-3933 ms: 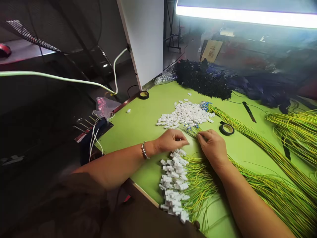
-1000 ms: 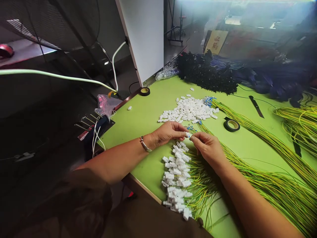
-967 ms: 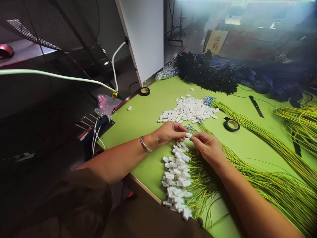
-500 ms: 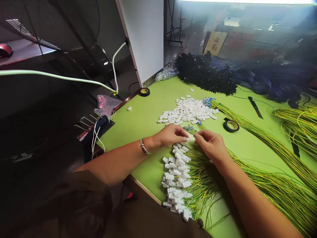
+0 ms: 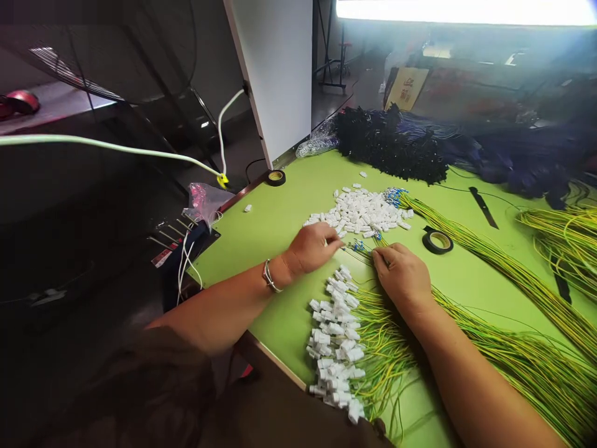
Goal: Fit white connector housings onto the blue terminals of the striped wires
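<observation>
Left hand [image 5: 313, 247]: fingertips curled at edge of white connector pile [image 5: 366, 213], pile at 1 o'clock; pinch unclear. Right hand [image 5: 403, 277]: fingertips pinched on yellow-green wires [image 5: 504, 348], axis 10-to-4 o'clock. Left hand nearer pile.

Yellow-green wires [image 5: 508, 270] run past the right edge; background clutter [image 5: 489, 93] is blurred.

A thin silver bracelet [image 5: 267, 277] is worn just behind the left hand [image 5: 313, 247]. Forearms are left bare, and some dark brownish clothing [image 5: 153, 386] can be made out further back from that hand.
</observation>
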`<action>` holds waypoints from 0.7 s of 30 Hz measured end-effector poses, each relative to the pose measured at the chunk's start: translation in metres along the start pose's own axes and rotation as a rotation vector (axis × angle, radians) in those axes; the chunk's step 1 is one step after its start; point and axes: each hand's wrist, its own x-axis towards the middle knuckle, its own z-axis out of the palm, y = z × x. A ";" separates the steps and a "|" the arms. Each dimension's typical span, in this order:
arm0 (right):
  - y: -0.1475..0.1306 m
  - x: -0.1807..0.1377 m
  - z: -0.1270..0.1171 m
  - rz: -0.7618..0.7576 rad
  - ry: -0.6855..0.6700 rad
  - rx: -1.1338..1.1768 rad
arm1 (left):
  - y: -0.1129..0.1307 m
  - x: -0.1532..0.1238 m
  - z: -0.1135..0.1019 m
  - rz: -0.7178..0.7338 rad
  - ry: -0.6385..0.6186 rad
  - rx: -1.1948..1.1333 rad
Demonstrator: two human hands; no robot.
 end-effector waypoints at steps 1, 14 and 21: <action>0.000 -0.001 -0.001 -0.013 0.031 -0.013 | -0.004 0.003 -0.001 -0.010 0.043 0.041; -0.026 -0.013 -0.004 -0.155 0.083 0.181 | -0.013 0.004 0.002 0.098 -0.182 0.377; -0.032 -0.014 -0.011 -0.153 0.015 0.084 | -0.013 0.011 -0.002 -0.036 -0.023 -0.018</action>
